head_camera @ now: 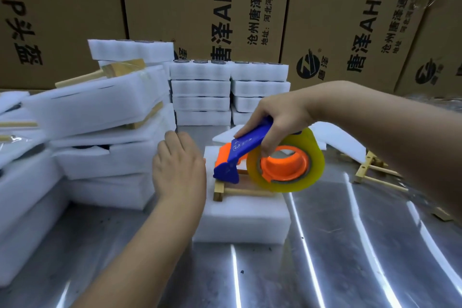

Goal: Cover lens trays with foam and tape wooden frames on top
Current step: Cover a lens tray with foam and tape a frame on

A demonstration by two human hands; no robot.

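Left hand [178,165], curl unclear, braced the foam block [240,220] as right hand [282,117] gripped the tape dispenser [238,157] over a wooden frame [240,192] that might skid.

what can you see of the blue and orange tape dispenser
The tape dispenser is a handheld plastic one: blue body, orange front piece and an orange hub carrying a roll of clear yellowish tape. The right hand grips its blue handle from above. It is tilted, nose down to the left, over the wooden frame lying on the white foam block; contact there cannot be told.
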